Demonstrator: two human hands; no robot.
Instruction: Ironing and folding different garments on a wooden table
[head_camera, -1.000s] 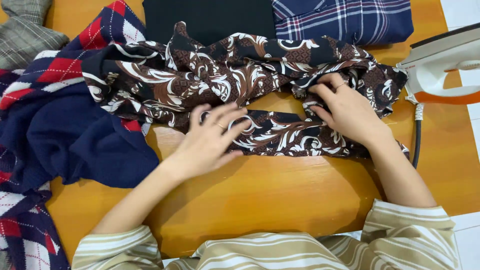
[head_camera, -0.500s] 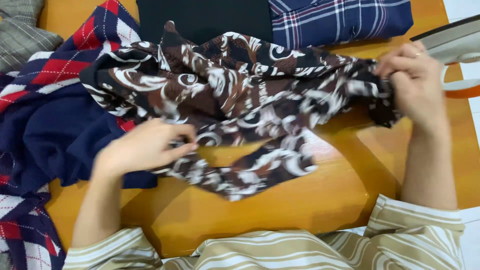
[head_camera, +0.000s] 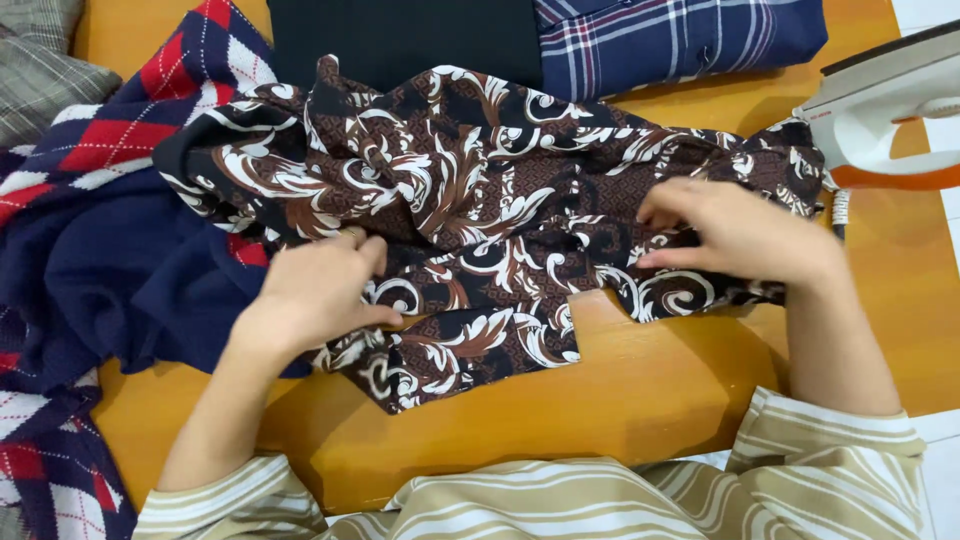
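Both hands rest on the brown patterned cloth (head_camera: 480, 220). The left hand (head_camera: 320, 290), at about eight o'clock of the cloth's middle, has its fingers curled and appears to pinch a fold near the lower left edge. The right hand (head_camera: 745, 235), at about three o'clock, lies flatter, fingers bent and pressing or gathering the fabric near its right end; whether it truly grips a fold cannot be told.

The cloth lies crumpled across the orange worktop (head_camera: 600, 420), its long axis running from nine to three o'clock, between the two hands, so each hand is near one end. A loose flap hangs toward six o'clock.

At nine o'clock a navy argyle knit (head_camera: 110, 250) lies under the cloth's left end. At twelve sit a black folded garment (head_camera: 400, 40) and a plaid shirt (head_camera: 680, 40). An iron (head_camera: 890, 110) stands at two o'clock, close beside the right hand.
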